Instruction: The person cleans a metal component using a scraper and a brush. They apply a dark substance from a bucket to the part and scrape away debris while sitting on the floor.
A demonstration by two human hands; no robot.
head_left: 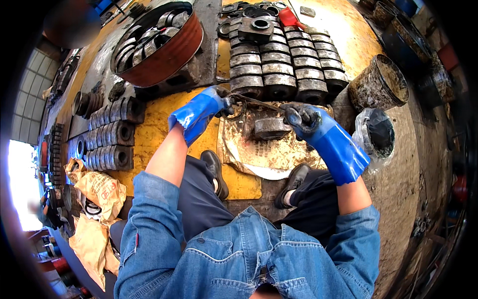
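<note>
A thin, dark, slightly curved strip (256,102) stretches between my two gloved hands; I cannot make out whether it is part of a ring. My left hand (223,101), in a blue rubber glove with greasy dark fingers, closes on its left end. My right hand (302,119), gloved alike, has its fingers closed at the other end. Below the strip, a thick round metal part (272,128) rests on a grease-stained paper sheet (239,155) between my feet. My right fingers are close to that part but seem to be above it.
Stacked metal parts (279,67) stand in rows ahead, a red scoop-like tool (290,18) on top. A rusty drum section (172,52) holds more parts at far left. More rows (110,132) lie left, near brown paper bags (102,192). At right are a dirty bucket (371,84) and a plastic-lined container (366,132).
</note>
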